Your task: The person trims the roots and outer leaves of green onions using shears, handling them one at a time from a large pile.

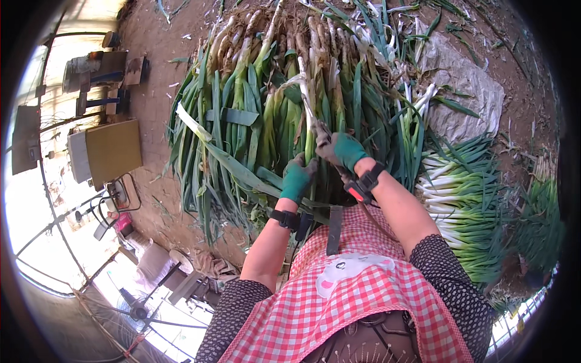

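Note:
A big heap of green onions [272, 103] lies on the dirt ground in front of me, roots away from me. Both my hands wear green gloves and black wrist bands. My right hand [342, 150] is closed around a single pale stalk [307, 103] pulled up out of the heap. My left hand [298, 176] is closed just below it, gripping the green leaves of the same stalk. I wear a red checked apron [339, 290].
A trimmed bundle of green onions [466, 199] lies to the right, beside a grey sack [466, 91]. To the left stand a platform scale [106, 154], a wire trolley [118, 202] and a stool [100, 72]. A fan [136, 311] sits lower left.

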Available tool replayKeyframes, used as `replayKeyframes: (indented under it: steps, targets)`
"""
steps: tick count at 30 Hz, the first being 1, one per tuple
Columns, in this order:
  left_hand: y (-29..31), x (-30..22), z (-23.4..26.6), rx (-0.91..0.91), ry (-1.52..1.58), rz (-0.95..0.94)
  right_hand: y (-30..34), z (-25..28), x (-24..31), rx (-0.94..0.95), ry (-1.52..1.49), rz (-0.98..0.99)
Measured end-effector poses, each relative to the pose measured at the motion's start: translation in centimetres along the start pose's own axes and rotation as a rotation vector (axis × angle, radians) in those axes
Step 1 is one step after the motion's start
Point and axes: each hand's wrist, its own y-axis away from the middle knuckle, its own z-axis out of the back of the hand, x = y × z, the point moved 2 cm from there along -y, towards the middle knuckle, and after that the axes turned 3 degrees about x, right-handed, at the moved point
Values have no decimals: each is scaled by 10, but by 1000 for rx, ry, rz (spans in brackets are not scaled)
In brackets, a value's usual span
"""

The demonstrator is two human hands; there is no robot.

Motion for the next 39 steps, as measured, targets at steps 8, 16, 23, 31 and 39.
replayKeyframes:
  steps: [8, 16, 23, 31, 39]
  targets:
    - [6, 9, 16, 6, 496, -4, 90, 2, 7, 200, 99, 226]
    - [4, 34, 30, 98, 510, -70, 101, -30, -4, 69, 50, 161]
    - [23, 0, 24, 266, 660, 71, 0, 0, 16, 158, 226, 242]
    - [18, 16, 22, 85, 781, 57, 142, -22, -12, 242, 198, 192]
    - [26, -13, 35, 173, 600, 121, 158, -22, -9, 158, 190, 209]
